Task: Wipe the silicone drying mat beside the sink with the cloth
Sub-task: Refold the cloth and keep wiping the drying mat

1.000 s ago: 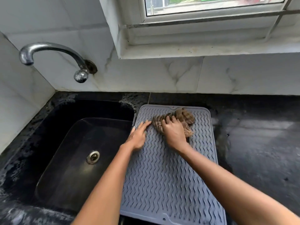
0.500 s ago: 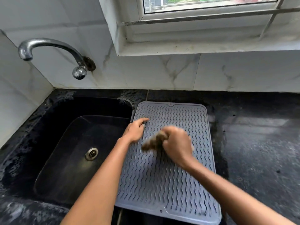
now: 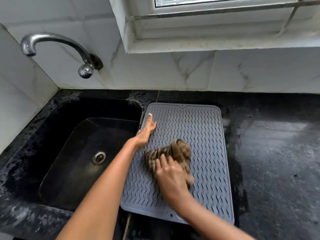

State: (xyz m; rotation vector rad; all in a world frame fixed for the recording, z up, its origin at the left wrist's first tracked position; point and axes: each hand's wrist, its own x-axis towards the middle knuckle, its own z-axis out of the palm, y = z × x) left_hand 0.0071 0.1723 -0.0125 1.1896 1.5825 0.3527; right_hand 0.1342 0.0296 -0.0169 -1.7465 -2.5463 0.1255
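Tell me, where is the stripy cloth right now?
The cloth lies mid-mat on the grey drying mat, under the right hand, right of the sink.

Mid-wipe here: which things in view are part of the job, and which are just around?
In the job:
silicone drying mat
cloth
right hand, pressing the cloth
left hand, steadying the mat's edge

Just around:
sink
tap
countertop
window sill

Black stone counter (image 3: 270, 153): grey ribbed mat (image 3: 204, 135) flat beside sink (image 3: 83, 153).

mat (image 3: 199, 135) lies on the counter (image 3: 277, 153), right of the sink (image 3: 86, 153); cloth (image 3: 171, 153) on it.
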